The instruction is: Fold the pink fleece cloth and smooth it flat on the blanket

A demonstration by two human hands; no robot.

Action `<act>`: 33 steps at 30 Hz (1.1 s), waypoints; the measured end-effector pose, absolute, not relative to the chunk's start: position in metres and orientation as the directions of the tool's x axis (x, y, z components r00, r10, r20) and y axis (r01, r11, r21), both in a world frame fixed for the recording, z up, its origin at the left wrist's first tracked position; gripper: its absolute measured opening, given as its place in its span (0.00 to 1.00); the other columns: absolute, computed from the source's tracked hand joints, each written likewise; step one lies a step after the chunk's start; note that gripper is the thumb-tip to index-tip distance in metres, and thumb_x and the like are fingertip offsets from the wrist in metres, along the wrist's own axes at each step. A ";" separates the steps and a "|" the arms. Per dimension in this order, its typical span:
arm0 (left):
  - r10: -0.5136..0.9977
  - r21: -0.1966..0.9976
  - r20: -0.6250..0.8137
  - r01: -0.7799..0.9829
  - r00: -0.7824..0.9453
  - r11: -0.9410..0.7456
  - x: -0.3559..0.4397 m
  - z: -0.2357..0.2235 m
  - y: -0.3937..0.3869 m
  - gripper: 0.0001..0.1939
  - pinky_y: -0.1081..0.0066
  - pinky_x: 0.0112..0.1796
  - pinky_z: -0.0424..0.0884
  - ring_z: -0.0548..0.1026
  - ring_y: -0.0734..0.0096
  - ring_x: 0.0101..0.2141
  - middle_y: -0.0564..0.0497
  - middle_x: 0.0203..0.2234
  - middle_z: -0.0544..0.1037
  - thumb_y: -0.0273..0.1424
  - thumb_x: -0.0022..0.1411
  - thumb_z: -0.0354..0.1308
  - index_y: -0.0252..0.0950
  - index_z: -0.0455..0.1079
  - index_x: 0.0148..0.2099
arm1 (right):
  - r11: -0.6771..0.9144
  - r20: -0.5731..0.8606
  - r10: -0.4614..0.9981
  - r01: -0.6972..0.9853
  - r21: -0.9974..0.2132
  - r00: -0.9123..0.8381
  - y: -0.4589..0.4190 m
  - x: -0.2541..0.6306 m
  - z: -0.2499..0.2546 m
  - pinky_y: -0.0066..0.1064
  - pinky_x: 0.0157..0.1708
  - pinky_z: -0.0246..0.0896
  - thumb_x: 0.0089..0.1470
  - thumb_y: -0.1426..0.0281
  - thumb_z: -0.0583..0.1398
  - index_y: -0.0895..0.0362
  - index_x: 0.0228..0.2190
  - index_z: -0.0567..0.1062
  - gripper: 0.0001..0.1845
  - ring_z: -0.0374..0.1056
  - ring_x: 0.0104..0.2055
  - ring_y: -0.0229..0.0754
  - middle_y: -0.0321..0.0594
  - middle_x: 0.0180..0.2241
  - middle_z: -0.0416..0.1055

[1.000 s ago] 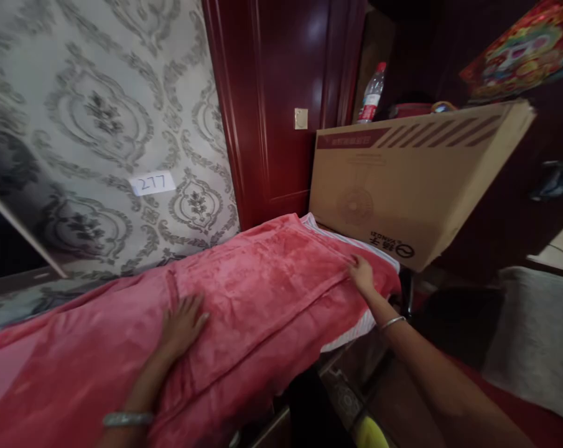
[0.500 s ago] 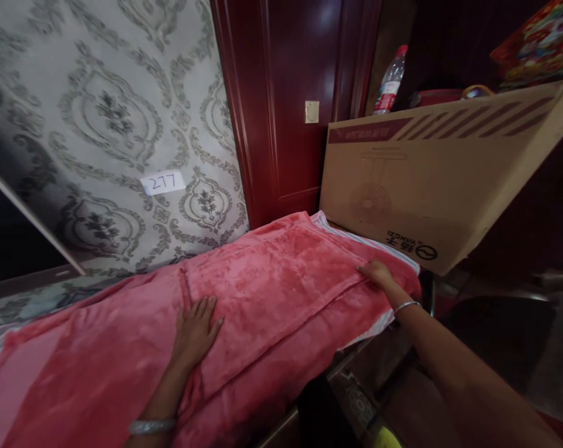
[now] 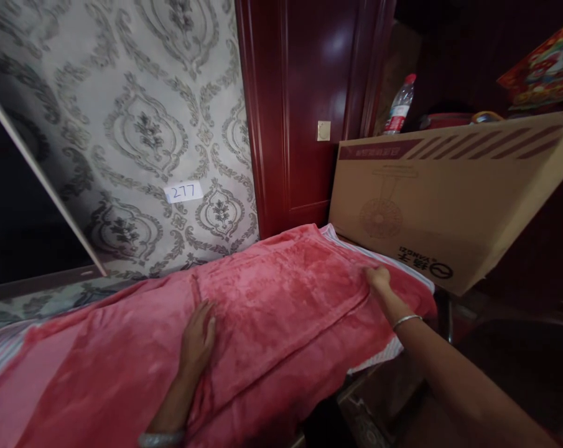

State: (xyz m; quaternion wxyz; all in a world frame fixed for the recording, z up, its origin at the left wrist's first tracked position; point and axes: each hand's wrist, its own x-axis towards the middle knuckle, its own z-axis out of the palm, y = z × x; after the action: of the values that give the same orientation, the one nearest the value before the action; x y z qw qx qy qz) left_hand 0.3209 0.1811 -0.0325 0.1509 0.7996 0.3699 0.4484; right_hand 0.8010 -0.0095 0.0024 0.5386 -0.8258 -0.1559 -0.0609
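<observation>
A pink plush blanket (image 3: 272,305) lies spread over a raised surface, with a striped sheet (image 3: 384,255) showing under its right end. My left hand (image 3: 198,339) rests flat on the blanket near a fold, fingers together and stretched out. My right hand (image 3: 378,279) presses on the blanket's right end near its edge, fingers curled down onto the cloth. Each wrist wears a bracelet.
A large cardboard box (image 3: 449,193) stands at the blanket's right end. Behind it are a plastic bottle (image 3: 399,106) and a dark red wooden door (image 3: 309,106). Patterned wallpaper with a label reading 277 (image 3: 183,191) runs along the back.
The view has shifted slightly, so everything sits further right in the picture. My left hand's fingers have drawn closer together on the blanket. My right hand stays at the right end.
</observation>
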 end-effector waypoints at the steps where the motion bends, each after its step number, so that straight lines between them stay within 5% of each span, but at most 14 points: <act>1: 0.775 0.682 0.562 0.369 0.288 -0.631 0.320 -0.032 0.181 0.29 0.48 0.61 0.65 0.73 0.49 0.58 0.36 0.55 0.77 0.48 0.64 0.49 0.32 0.73 0.54 | -0.361 0.277 0.213 0.339 -0.869 0.937 -0.002 0.794 0.012 0.31 0.27 0.65 0.46 0.75 0.58 0.65 0.36 0.78 0.14 0.71 0.26 0.46 0.42 0.23 0.72; 5: 0.908 0.964 0.266 -0.075 0.324 -0.255 0.313 -0.029 0.184 0.35 0.46 0.54 0.73 0.78 0.48 0.51 0.35 0.53 0.78 0.56 0.62 0.52 0.33 0.68 0.59 | -0.205 0.411 0.401 0.518 -0.831 0.819 0.037 0.740 0.047 0.32 0.42 0.68 0.47 0.77 0.56 0.63 0.42 0.78 0.19 0.74 0.39 0.46 0.47 0.37 0.78; 11: 0.908 0.965 0.157 -0.256 0.389 -0.057 0.303 -0.025 0.194 0.39 0.48 0.58 0.70 0.75 0.48 0.56 0.34 0.59 0.73 0.60 0.61 0.50 0.36 0.64 0.62 | 0.235 0.626 0.691 0.707 -0.667 0.362 0.064 0.612 0.036 0.36 0.52 0.67 0.52 0.75 0.55 0.57 0.44 0.79 0.19 0.73 0.48 0.44 0.42 0.47 0.78; 16: 0.932 0.940 0.079 -0.337 0.355 0.049 0.306 -0.028 0.190 0.31 0.50 0.58 0.71 0.78 0.52 0.52 0.35 0.55 0.76 0.52 0.62 0.55 0.35 0.64 0.58 | 0.487 0.686 0.727 0.699 -0.524 0.009 0.035 0.547 -0.022 0.43 0.53 0.68 0.54 0.77 0.52 0.55 0.53 0.75 0.26 0.73 0.51 0.47 0.45 0.49 0.77; 22: 0.941 0.950 -0.051 -0.275 0.335 0.149 0.315 -0.017 0.183 0.21 0.59 0.50 0.76 0.82 0.59 0.41 0.40 0.42 0.81 0.35 0.58 0.64 0.34 0.66 0.52 | 0.420 0.673 0.735 0.722 -0.549 0.084 0.017 0.538 -0.057 0.44 0.51 0.70 0.54 0.72 0.56 0.57 0.58 0.70 0.28 0.72 0.52 0.50 0.49 0.52 0.75; 28: 0.901 0.961 -0.246 -0.034 0.356 0.275 0.358 -0.001 0.208 0.19 0.61 0.35 0.78 0.80 0.61 0.26 0.46 0.28 0.78 0.40 0.57 0.67 0.34 0.68 0.44 | 0.342 0.686 0.699 0.748 -0.569 0.202 0.017 0.543 -0.052 0.34 0.31 0.68 0.56 0.70 0.55 0.54 0.31 0.73 0.07 0.69 0.31 0.45 0.41 0.29 0.74; 33: 0.913 0.968 -0.236 0.003 0.332 0.250 0.408 -0.002 0.238 0.26 0.61 0.37 0.77 0.81 0.59 0.31 0.40 0.34 0.81 0.42 0.63 0.60 0.32 0.66 0.58 | 0.468 0.764 0.634 0.724 -0.506 0.125 0.005 0.547 -0.038 0.36 0.36 0.69 0.58 0.72 0.54 0.53 0.38 0.75 0.10 0.72 0.37 0.47 0.43 0.35 0.75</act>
State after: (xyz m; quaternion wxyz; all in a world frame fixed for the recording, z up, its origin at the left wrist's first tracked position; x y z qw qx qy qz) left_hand 0.4085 0.2376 -0.0024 0.6445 0.5006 0.4576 0.3530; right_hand 0.5473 0.0052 -0.0377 0.5458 -0.5141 -0.6603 -0.0415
